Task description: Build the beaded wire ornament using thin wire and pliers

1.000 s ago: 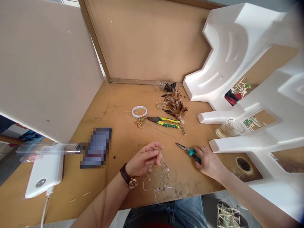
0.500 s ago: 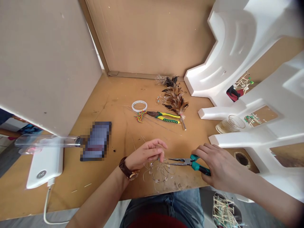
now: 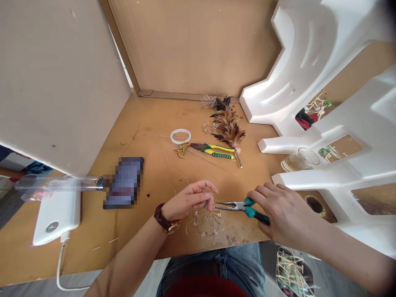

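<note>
My left hand [image 3: 196, 198] pinches a thin wire piece with small clear beads [image 3: 206, 224], which hangs in loops under my fingers near the table's front edge. A brown watch is on that wrist. My right hand [image 3: 275, 210] is wrapped round the teal and black handles of long-nose pliers [image 3: 236, 206]. The jaws point left, slightly parted, with their tips close beside my left fingertips and the wire. Whether the tips touch the wire is too small to tell.
Yellow-green pliers [image 3: 213, 151], a white ring [image 3: 180, 136] and a feather bundle [image 3: 229, 123] lie beyond my hands. A phone [image 3: 125, 182] and white power bank [image 3: 57, 214] are left. A glass [image 3: 300, 159] stands right, among white plastic frame parts [image 3: 297, 179].
My right hand has moved slightly left and up with the long-nose pliers, bringing their tips closer to my left fingers. My left hand keeps its pinch on the wire piece.
</note>
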Available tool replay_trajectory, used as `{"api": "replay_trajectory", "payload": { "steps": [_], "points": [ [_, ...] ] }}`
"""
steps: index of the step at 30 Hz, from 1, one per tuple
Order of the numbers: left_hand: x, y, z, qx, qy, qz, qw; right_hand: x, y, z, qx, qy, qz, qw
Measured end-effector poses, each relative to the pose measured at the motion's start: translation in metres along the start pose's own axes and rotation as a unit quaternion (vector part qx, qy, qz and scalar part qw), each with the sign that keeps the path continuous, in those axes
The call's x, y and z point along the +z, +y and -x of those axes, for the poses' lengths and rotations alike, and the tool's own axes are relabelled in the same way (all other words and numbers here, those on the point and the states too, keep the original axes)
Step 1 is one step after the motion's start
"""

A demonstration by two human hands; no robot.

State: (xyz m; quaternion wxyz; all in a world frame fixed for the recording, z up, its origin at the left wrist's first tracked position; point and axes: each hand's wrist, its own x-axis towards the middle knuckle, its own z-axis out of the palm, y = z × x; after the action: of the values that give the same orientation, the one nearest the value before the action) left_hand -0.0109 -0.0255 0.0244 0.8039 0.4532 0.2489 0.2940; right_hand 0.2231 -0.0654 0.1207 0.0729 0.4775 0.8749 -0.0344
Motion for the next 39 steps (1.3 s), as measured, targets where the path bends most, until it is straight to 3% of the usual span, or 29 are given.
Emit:
{"api": "replay_trajectory", "payload": {
  "steps": [25, 33, 39],
  "points": [
    [0.001, -0.001, -0.001, -0.001, 0.004, -0.007, 1.0, -0.001, -0.002, -0.001, -0.002, -0.024, -0.008, 1.0],
    [-0.001, 0.022, -0.005, 0.023, 0.006, -0.048, 0.999, -0.003, 0.007, -0.007, -0.005, 0.004, -0.002, 1.0],
    [-0.005, 0.02, -0.012, 0.047, 0.013, -0.064, 0.997, -0.004, 0.014, -0.013, 0.031, -0.053, -0.036, 0.997]
  ]
}}
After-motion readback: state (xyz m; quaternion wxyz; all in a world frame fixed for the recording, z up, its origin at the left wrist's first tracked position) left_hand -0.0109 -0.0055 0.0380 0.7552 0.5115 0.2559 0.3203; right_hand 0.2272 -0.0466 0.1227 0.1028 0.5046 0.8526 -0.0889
